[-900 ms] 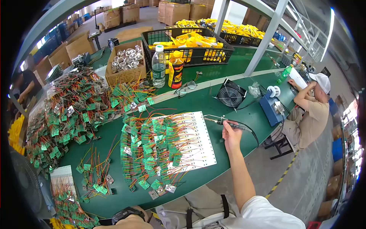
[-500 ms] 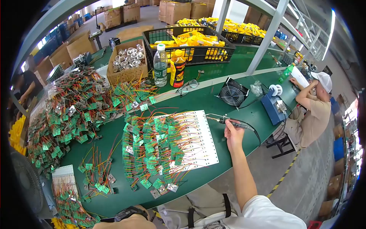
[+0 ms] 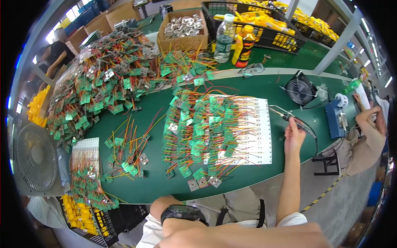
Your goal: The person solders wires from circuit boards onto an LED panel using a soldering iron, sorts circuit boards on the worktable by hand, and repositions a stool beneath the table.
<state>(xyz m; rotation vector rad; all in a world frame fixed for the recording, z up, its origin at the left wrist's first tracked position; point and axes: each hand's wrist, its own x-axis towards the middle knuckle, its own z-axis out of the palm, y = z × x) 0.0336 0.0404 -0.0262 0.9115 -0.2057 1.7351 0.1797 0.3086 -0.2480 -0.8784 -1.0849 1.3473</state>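
Behind the green desk, a black crate of yellow parts stands at the top of the frame; a heap of wired boards fills the upper left. Right of centre, the right hand has its fingers closed around a soldering iron, tip pointing left, near the upper right edge of a white sheet. Rows of small green boards lie mid-frame, wires reaching across that sheet. I'd judge this a soldering step, iron poised; working a joint calls for a steady tip on one wire end, clear of its neighbours. At bottom, the left hand shows only partly beside a wristwatch; how its fingers stand, I can't tell.
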